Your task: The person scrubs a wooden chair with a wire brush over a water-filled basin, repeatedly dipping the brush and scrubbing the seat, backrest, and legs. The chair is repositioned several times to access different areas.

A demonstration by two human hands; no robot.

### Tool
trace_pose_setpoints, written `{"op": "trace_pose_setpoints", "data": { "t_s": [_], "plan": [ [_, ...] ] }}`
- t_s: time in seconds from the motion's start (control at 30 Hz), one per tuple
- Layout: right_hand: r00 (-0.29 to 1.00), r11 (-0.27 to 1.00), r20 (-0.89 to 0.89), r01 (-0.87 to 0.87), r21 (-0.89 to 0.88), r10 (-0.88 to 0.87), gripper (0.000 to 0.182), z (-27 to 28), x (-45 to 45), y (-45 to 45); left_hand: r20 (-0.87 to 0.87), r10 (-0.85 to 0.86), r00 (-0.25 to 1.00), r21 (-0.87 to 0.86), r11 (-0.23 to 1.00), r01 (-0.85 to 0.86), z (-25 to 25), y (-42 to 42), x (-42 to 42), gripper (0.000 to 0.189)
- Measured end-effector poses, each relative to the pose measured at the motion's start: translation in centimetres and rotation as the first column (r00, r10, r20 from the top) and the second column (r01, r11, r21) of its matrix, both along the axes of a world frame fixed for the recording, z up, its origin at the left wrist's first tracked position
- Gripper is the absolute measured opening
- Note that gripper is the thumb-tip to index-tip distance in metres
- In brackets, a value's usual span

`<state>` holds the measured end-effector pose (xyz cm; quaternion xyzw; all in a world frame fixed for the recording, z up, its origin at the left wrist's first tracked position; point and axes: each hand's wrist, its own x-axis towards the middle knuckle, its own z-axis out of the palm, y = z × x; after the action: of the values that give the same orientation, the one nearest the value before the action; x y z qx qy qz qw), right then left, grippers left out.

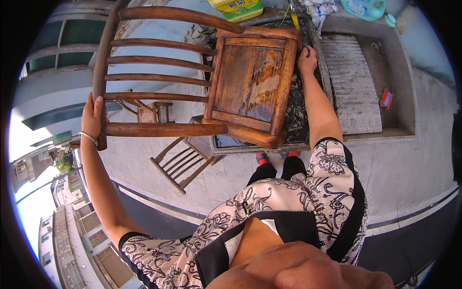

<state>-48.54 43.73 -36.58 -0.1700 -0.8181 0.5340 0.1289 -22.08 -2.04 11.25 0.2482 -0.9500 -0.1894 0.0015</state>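
A wet brown wooden chair [249,79] is tilted over a stone basin of dark water [301,108], with its slatted back towards the left. My left hand [92,117] grips the top rail [102,68] of the backrest, the thumb on the near side. Water glistens on the seat panel. Beyond the seat's right edge, my right hand [307,62] is closed around a dark part that looks like a chair leg; its fingers are partly hidden. A tap with a yellow end [295,20] is just above that hand.
On the right, a ribbed stone washboard [350,83] slopes in a second basin [404,108] with a red-and-blue brush [386,98]. A teal jug [364,9], crumpled cloth [319,11] and yellow-green container [238,9] line the back. Two other wooden chairs [187,162], [149,111] stand on the tiles.
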Motion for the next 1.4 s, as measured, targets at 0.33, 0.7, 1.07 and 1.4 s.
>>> {"op": "trace_pose_setpoints", "data": {
  "t_s": [0.33, 0.7, 1.07, 1.4],
  "plan": [
    [0.913, 0.953, 0.308, -0.298, 0.061, 0.266, 0.048, 2.6, 5.1, 2.1, -0.081, -0.064, 0.995, -0.12, 0.991, 0.054, -1.1, -1.4, 0.2, 0.056],
    [0.481, 0.461, -0.072, -0.771, 0.439, 0.874, 0.03, 16.8, 11.3, -6.4, 0.004, -0.164, 0.986, -0.174, 0.971, 0.163, -6.3, -2.6, -4.4, 0.051],
    [0.648, 0.339, 0.008, -0.408, 0.848, 0.762, 0.024, 12.2, 1.5, -9.7, 0.018, -0.196, 0.981, -0.381, 0.906, 0.187, -2.8, 8.0, -6.4, 0.05],
    [0.288, 0.201, 0.016, -0.705, 0.68, 0.957, 0.024, 13.2, 13.5, -8.5, -0.045, -0.178, 0.983, -0.345, 0.926, 0.152, -3.1, 9.3, -5.0, 0.045]
  ]
}}
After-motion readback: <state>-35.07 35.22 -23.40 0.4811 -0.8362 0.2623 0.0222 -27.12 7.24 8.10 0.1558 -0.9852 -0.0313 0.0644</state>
